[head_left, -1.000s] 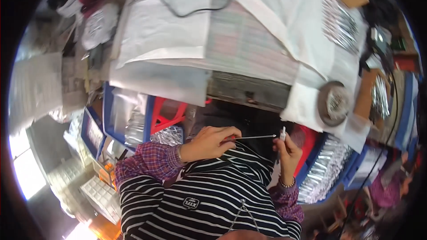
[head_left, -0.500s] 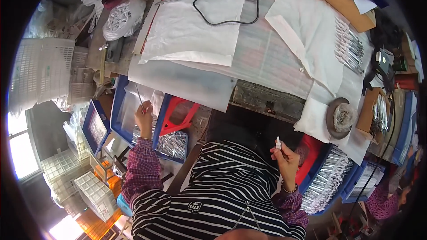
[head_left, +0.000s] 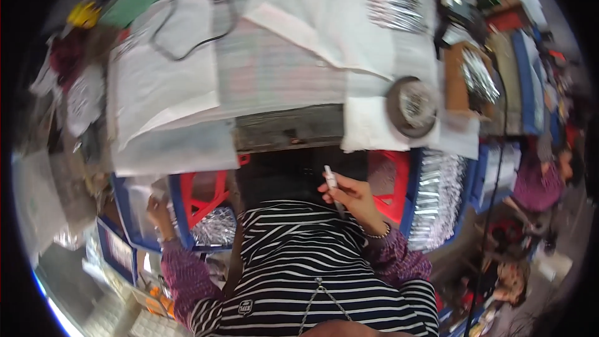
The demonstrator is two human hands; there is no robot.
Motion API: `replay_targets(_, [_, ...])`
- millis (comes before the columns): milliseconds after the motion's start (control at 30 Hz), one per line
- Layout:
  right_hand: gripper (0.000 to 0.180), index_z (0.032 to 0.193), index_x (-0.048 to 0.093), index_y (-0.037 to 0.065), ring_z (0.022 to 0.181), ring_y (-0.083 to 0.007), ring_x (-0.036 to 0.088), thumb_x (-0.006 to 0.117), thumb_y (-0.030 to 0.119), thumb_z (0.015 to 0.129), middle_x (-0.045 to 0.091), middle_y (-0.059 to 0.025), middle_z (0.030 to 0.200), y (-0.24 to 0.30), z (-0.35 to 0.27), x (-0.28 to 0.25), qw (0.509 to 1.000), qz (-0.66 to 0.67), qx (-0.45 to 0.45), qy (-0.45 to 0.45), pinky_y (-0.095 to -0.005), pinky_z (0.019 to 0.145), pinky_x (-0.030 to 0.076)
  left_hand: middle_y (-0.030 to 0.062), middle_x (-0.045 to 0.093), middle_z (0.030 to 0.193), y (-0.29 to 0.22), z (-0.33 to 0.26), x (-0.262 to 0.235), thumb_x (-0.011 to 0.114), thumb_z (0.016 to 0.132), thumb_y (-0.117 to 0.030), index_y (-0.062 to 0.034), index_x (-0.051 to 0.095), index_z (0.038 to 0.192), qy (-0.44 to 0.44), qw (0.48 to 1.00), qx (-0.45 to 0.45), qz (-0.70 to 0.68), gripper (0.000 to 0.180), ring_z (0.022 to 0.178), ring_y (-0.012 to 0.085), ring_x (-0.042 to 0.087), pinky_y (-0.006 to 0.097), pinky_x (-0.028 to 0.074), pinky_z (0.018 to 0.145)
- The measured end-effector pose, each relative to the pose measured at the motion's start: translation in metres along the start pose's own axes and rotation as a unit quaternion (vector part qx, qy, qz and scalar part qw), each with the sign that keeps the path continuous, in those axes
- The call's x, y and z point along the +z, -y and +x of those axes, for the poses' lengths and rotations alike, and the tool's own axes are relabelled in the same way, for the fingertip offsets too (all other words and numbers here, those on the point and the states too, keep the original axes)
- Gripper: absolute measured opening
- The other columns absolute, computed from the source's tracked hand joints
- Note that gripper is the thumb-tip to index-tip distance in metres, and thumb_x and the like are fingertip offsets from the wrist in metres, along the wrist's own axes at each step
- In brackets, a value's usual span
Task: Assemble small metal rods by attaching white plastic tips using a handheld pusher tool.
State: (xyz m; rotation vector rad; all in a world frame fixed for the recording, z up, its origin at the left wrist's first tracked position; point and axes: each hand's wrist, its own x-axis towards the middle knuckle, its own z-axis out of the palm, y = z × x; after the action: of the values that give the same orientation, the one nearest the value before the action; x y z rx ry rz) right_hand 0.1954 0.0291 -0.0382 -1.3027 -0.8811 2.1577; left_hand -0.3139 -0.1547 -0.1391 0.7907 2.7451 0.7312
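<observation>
In front of my striped shirt, my right hand (head_left: 354, 198) pinches a slim piece with a white end (head_left: 331, 178) pointing up and away. A thin metallic shaft shows below the fingers. Off to the left, my left hand (head_left: 158, 213) reaches over a blue bin (head_left: 122, 207) lined with clear plastic film (head_left: 140, 192). Motion smears its fingers, so whether they hold anything cannot be made out. Beside that hand, a second bin carries many silver pieces (head_left: 213, 227) under a red frame (head_left: 206, 198).
Ahead is a worktable (head_left: 299, 43) covered with white sheets, bearing a black cable (head_left: 178, 57), a row of silver pieces (head_left: 392, 1) and a round dish (head_left: 394, 109). At right are a full blue bin (head_left: 437, 200), a cardboard box (head_left: 455, 81) and another person (head_left: 535, 184).
The whole view has swung to the right. My right hand has turned inward, nearer my body's middle, still pinching the white-ended piece. The thin rod seen in my left hand earlier is no longer discernible.
</observation>
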Motion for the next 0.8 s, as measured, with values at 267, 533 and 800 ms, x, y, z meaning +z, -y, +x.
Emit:
replay_targets(267, [0.043,0.132,0.043,0.000,0.084,-0.0105,0.060,0.051,-0.002,0.089,0.062,-0.0101,0.104,-0.002,0.002,0.002,1.000,0.000,-0.013,0.020,-0.0230,0.077,0.050,-0.0004,0.060,0.068,-0.160,-0.067,-0.021,0.071,0.077,-0.010,-0.0008,0.064,0.090,0.080,0.972,0.017,-0.218,0.017,0.054,0.0043,0.047,0.021,0.037,0.046])
replay_targets(533, [0.022,0.106,0.062,-0.001,0.080,-0.0054,0.055,0.058,0.005,0.086,0.064,-0.0012,0.088,-0.008,-0.014,0.003,0.997,-0.077,-0.028,-0.007,-0.0211,0.065,0.045,0.0039,0.053,0.076,-0.354,-0.188,0.063,0.070,0.061,-0.008,-0.0143,0.061,0.099,0.365,0.768,0.500,-0.164,0.040,0.059,0.0233,0.058,0.031,0.045,0.050])
replay_targets(800, [0.033,0.122,0.053,-0.003,0.086,-0.0124,0.059,0.051,0.000,0.089,0.054,-0.0052,0.104,0.011,-0.017,0.005,0.998,0.033,-0.020,0.042,-0.0239,0.076,0.049,0.0058,0.055,0.077,-0.349,-0.157,0.076,0.070,0.060,-0.001,-0.0103,0.060,0.096,0.284,0.826,0.460,-0.160,0.038,0.061,0.0250,0.060,0.033,0.046,0.050])
